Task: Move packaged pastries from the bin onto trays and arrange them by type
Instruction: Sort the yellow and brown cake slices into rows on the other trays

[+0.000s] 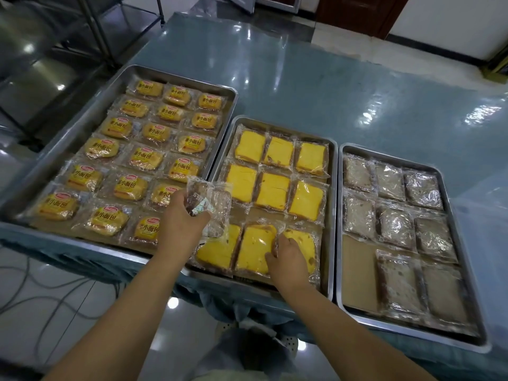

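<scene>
Over the middle tray (334,215), the left hand (182,220) grips a brown pastry packet (210,204) bound for the right tray's gap (357,273), while the right hand (287,259) presses flat on yellow cake packets (254,248).

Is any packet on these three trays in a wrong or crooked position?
The brown pastry packet in the left hand is over the yellow-cake middle tray, not its type. The right steel tray has one bare spot, front left.

A metal rack (90,31) is seen off the table's far left corner; grey cables (41,292) are spread across the glossy floor (357,37).
</scene>
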Action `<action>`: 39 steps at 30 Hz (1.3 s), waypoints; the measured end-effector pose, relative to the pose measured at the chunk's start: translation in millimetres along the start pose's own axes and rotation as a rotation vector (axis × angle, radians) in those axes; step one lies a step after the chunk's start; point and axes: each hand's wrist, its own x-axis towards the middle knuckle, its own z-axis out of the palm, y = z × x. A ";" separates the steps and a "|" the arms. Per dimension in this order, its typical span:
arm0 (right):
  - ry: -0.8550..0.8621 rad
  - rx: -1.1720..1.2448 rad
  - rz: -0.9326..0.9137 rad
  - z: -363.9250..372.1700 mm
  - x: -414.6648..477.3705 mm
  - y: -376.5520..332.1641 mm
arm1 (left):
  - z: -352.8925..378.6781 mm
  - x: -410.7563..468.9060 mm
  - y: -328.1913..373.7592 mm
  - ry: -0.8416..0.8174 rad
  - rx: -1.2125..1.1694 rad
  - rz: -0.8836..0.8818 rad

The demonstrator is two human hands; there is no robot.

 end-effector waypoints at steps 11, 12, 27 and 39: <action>0.017 0.137 0.024 -1.9 -3.1 9.9 | 10.8 -6.6 12.5 0.032 -0.009 -0.016; 0.039 0.148 -0.003 -3.2 -5.0 11.7 | 12.1 -7.2 12.9 0.031 -0.010 -0.017; 0.104 0.842 0.074 -95.4 -7.8 58.7 | 117.2 -62.8 87.9 -0.334 -0.158 0.161; 0.294 0.710 0.192 -142.2 -45.4 182.6 | 218.1 -114.2 108.1 -0.536 0.480 1.023</action>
